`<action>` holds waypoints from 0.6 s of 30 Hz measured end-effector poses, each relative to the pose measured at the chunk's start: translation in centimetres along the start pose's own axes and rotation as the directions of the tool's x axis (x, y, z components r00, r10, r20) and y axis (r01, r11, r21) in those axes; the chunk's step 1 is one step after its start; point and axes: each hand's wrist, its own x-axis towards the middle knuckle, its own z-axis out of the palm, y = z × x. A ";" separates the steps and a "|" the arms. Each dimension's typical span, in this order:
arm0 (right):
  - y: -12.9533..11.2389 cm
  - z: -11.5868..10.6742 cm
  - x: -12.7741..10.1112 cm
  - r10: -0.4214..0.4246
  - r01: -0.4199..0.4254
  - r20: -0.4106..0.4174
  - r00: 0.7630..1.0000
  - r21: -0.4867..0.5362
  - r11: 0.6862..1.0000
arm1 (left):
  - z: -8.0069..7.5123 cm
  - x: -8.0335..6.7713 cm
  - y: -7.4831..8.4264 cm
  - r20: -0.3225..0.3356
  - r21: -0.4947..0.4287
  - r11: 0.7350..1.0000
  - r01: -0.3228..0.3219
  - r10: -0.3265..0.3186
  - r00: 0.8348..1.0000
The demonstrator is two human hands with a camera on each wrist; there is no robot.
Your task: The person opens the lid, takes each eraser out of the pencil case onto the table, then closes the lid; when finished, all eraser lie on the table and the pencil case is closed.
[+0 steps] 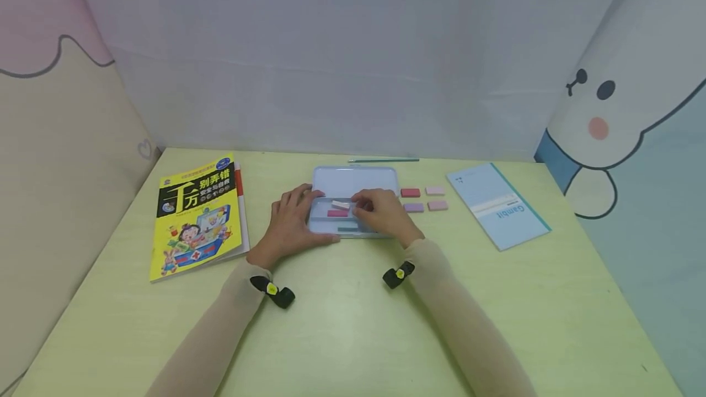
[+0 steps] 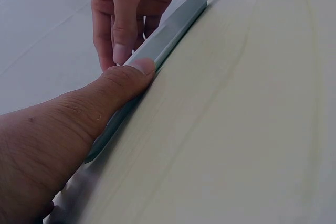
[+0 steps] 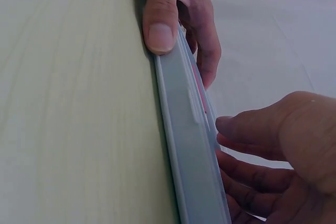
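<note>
A pale blue pencil case lies on the table with its lid folded back. My left hand grips its left end, thumb against the front wall and fingers over the far side. Inside the tray, a white eraser sits by a magenta eraser. A dark teal strip shows in the front compartment. My right hand dips its bent fingers into the tray's right part, thumb and forefinger close together. I cannot tell whether anything is between them.
Right of the case lie several erasers, among them a red one and a purple one. Behind it is a pencil. A yellow book lies at the left, a light blue notebook at the right.
</note>
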 end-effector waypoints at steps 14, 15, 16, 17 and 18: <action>-1.0 1.5 1.1 0.059 -0.061 -0.050 0.997 -0.059 0.996 | -0.1 -0.2 0.2 0.010 0.007 1.000 0.003 -0.003 1.000; -1.0 1.6 1.1 0.064 -0.067 -0.051 0.997 -0.061 0.996 | -0.1 -0.2 0.3 0.009 0.008 1.000 0.002 -0.002 1.000; -1.0 1.6 1.2 0.068 -0.071 -0.051 0.996 -0.063 0.995 | -0.1 -0.1 0.3 0.009 0.010 1.000 0.001 -0.001 1.000; -1.0 1.7 1.3 0.068 -0.071 -0.052 0.996 -0.070 0.995 | -0.1 -0.1 0.3 0.008 0.010 1.000 0.001 -0.001 1.000; -1.0 1.7 1.3 0.065 -0.069 -0.053 0.996 -0.079 0.995 | -0.2 -0.1 0.3 0.007 0.009 1.000 0.001 -0.001 1.000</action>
